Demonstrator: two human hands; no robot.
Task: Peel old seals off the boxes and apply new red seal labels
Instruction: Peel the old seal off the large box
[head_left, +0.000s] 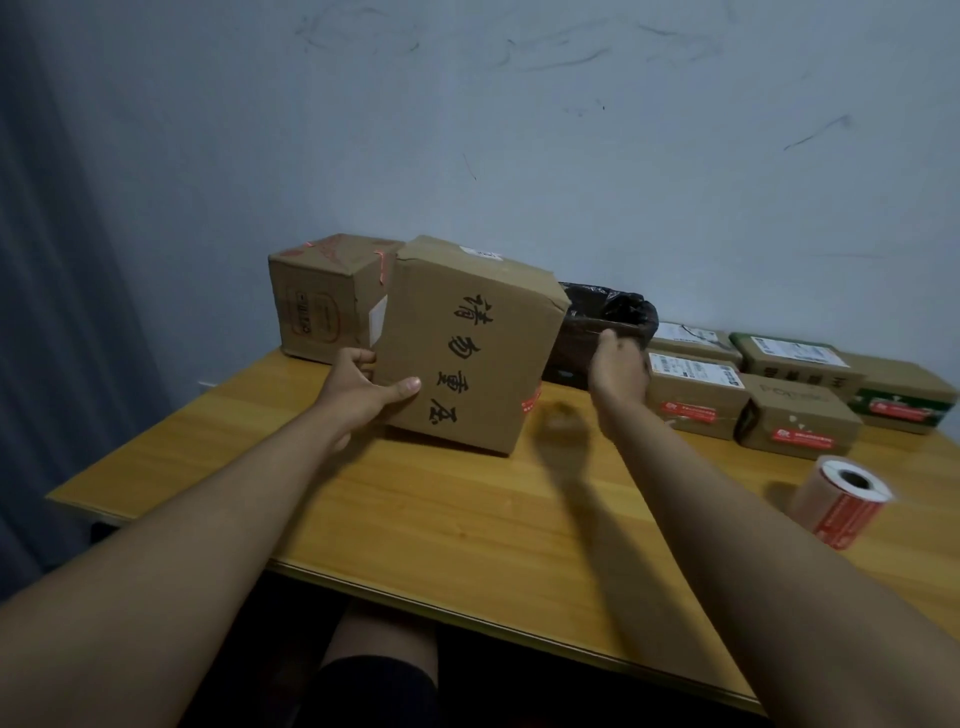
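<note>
Left hand (363, 387) grips tilted box (467, 343), thumb across its face. Right hand (618, 369) reaches over bin (608, 317) at table's (415, 519) far edge; fingers hidden, grip unclear.

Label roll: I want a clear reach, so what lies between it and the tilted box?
Head view: only bare table and the right forearm between label roll and tilted box.

A yellow-orange wood-grain bench (441, 519) stands against a pale, scuffed wall (571, 130). At the bench's back edge sits a bin lined with a crinkled black plastic bag (618, 309).
</note>
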